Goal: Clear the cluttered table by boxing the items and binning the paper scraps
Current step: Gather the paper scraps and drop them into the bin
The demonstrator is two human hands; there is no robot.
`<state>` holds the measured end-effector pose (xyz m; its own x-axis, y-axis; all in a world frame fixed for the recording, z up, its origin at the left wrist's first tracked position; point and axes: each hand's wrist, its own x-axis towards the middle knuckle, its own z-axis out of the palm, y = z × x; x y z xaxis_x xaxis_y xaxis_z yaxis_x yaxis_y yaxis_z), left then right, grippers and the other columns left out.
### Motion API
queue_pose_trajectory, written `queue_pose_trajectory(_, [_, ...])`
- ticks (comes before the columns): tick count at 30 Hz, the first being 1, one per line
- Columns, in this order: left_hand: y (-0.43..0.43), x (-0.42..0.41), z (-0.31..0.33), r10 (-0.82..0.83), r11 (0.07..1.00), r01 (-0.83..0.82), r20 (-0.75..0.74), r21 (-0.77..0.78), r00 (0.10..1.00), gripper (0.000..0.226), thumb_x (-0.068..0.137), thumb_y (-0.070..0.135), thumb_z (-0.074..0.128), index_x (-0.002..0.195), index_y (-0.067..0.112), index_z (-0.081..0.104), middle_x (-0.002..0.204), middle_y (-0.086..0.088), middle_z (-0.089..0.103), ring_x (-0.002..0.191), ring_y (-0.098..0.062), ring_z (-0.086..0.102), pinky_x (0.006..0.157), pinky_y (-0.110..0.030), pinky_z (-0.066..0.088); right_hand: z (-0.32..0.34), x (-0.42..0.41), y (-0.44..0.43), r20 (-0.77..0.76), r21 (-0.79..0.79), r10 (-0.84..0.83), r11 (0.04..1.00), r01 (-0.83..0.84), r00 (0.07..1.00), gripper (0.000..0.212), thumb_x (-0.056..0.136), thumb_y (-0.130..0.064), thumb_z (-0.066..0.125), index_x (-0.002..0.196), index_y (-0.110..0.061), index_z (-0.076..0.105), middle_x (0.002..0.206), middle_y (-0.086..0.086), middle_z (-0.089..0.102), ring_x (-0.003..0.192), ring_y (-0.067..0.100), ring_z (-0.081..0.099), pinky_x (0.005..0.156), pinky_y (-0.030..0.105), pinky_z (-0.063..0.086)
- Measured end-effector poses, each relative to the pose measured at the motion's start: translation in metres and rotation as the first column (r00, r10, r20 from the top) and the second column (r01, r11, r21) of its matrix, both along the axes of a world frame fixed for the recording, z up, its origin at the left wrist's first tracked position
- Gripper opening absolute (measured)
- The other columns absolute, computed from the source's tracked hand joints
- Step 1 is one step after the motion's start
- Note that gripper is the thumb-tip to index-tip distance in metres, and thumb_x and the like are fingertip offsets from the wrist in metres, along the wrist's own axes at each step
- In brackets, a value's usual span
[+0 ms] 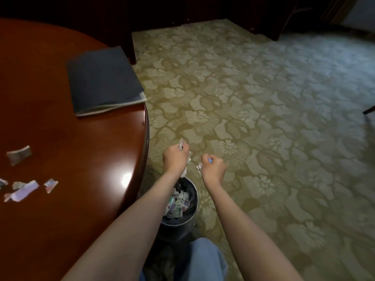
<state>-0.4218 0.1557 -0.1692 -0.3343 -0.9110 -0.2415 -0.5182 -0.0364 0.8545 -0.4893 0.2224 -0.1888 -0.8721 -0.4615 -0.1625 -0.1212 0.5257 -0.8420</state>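
My left hand [175, 159] and my right hand [213, 168] are held out over the carpet, just beyond a small dark bin [193, 209] on the floor. Each hand grips paper scraps, and bits of paper stick out above and below the fingers. The bin holds a heap of torn paper [177, 203]. Several more paper scraps [26, 190] lie on the round red-brown table [81, 169] at the left, with one crumpled piece [19, 155] farther back.
A dark flat folder [105, 80] lies at the table's right edge. Patterned green carpet [263, 118] spreads to the right. Dark furniture stands at the back. My knee in blue jeans [200, 260] is below the bin.
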Motion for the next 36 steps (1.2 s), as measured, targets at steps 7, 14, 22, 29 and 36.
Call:
queue_pose_trajectory(7, [0.004,0.006,-0.042,0.023,0.996,-0.025,-0.027,-0.09,0.999,0.049,0.093,0.02,0.046,0.046,0.011,0.035,0.048,-0.002,0.036,0.045,-0.013,0.029,0.041,-0.024,0.021,-0.045,0.006,0.004,-0.009,-0.019,0.007,1.0,-0.007,1.0,0.046,0.089,-0.013,0.046,0.048,-0.013,0.026,0.048,0.001,0.025,0.046,0.014,0.021,0.047,0.029,0.019])
queue_pose_trajectory(14, [-0.007,0.005,-0.102,0.059,0.996,-0.056,0.043,-0.069,0.997,0.049,0.094,0.02,0.045,0.046,0.011,0.035,0.047,-0.003,0.035,0.047,-0.018,0.029,0.046,-0.031,0.021,-0.106,0.004,-0.002,0.031,0.058,0.037,0.998,-0.039,0.999,0.045,0.092,-0.013,0.046,0.05,-0.013,0.028,0.05,0.001,0.029,0.045,0.012,0.022,0.038,0.018,0.021])
queue_pose_trajectory(22, [-0.014,-0.002,-0.173,0.123,0.99,-0.129,0.103,0.061,0.987,0.048,0.094,0.018,0.044,0.049,0.012,0.03,0.049,-0.002,0.032,0.046,-0.015,0.025,0.045,-0.028,0.016,-0.174,0.002,-0.02,0.192,0.172,0.012,0.984,-0.046,0.981,0.045,0.092,-0.015,0.045,0.051,-0.014,0.027,0.052,0.001,0.029,0.047,0.014,0.023,0.047,0.028,0.019])
queue_pose_trajectory(29, [-0.021,-0.008,-0.21,0.071,0.989,-0.098,0.22,0.112,0.973,0.047,0.093,0.017,0.043,0.049,0.009,0.029,0.051,-0.004,0.031,0.046,-0.017,0.024,0.045,-0.03,0.016,-0.212,-0.003,-0.026,0.209,0.351,0.117,0.918,-0.186,0.971,0.044,0.093,-0.016,0.042,0.053,-0.013,0.023,0.053,0.002,0.027,0.046,0.015,0.023,0.043,0.027,0.014])
queue_pose_trajectory(36, [-0.025,-0.011,-0.243,0.216,0.946,-0.275,0.298,0.173,0.93,0.043,0.096,0.023,0.043,0.059,0.002,0.045,0.067,-0.013,0.049,0.057,-0.026,0.046,0.049,-0.029,0.024,-0.242,-0.005,-0.023,0.197,0.379,0.187,0.891,-0.251,0.962,0.046,0.097,-0.017,0.038,0.053,-0.012,0.026,0.053,0.005,0.027,0.047,0.017,0.022,0.046,0.028,0.016])
